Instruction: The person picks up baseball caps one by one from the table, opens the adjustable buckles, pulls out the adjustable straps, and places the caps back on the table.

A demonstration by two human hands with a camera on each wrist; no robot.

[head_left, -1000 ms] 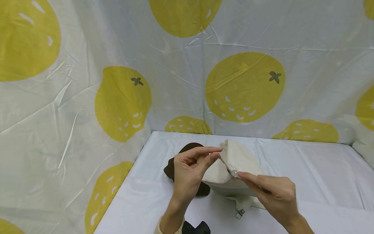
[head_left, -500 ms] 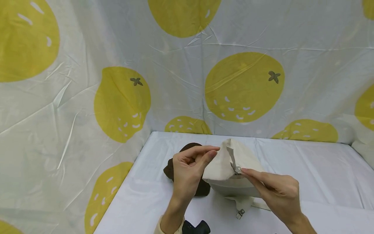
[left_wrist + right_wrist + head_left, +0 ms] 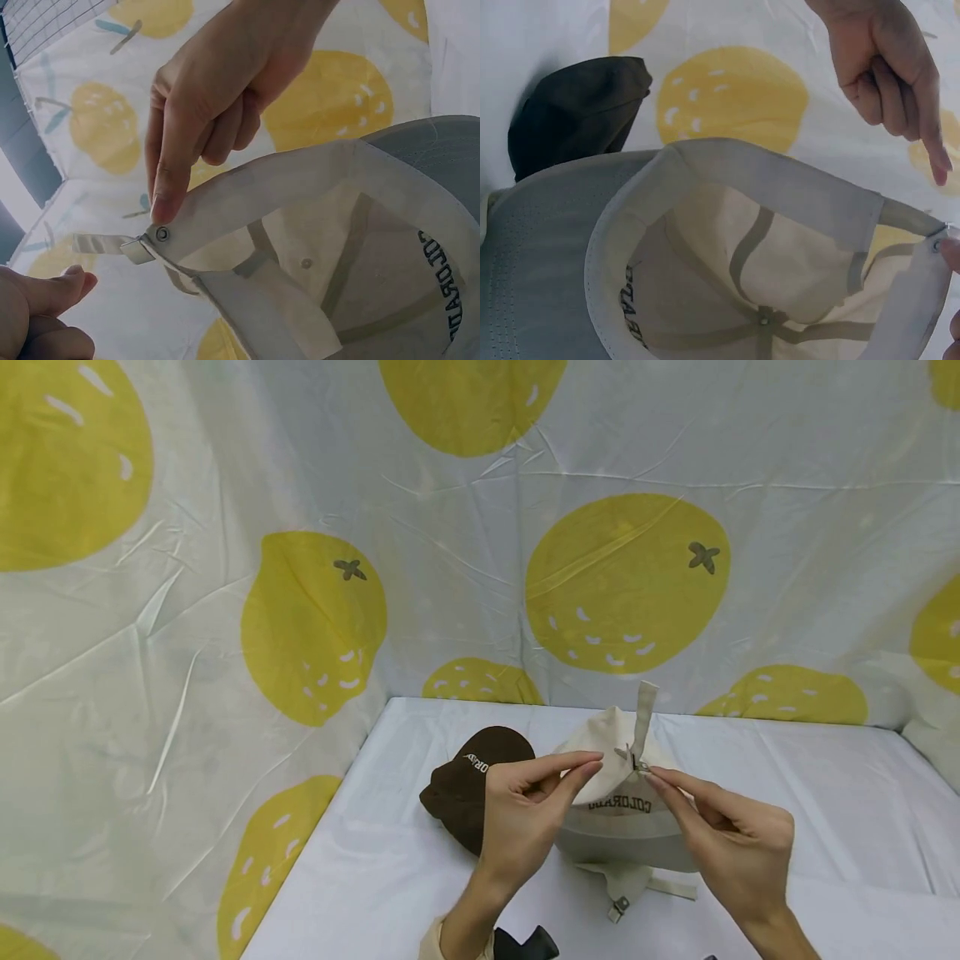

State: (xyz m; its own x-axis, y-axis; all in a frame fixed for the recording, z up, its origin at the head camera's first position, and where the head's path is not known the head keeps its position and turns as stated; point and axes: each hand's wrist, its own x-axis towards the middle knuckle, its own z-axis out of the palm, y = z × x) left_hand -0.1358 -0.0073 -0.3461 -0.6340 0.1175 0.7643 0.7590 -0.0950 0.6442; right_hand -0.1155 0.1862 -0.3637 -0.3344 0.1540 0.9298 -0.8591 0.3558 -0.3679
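My right hand [image 3: 742, 843] pinches the metal buckle [image 3: 137, 250] at the back strap of a cream cap [image 3: 600, 727]. The cap is tipped so its inside shows in both wrist views, with dark lettering [image 3: 635, 307] showing in it. The strap's free end [image 3: 647, 702] stands up past the buckle. My left hand [image 3: 525, 810] is just left of the buckle, thumb and index fingertips close together with nothing between them. In the left wrist view its fingers [image 3: 56, 292] lie a little below the strap end, apart from it. The brim [image 3: 540, 247] points away from the strap.
A brown cap [image 3: 461, 797] with pale lettering lies on the white-covered table [image 3: 352, 877], left of the cream one. Below the cream cap, another cream strap with a metal clasp [image 3: 618, 908] rests on the table. A lemon-print curtain [image 3: 450, 543] hangs behind.
My left fingers have let go of the strap end, which has swung upright. Both hands and the cream cap have shifted right, showing more of the brown cap and the lettering inside the cream one.
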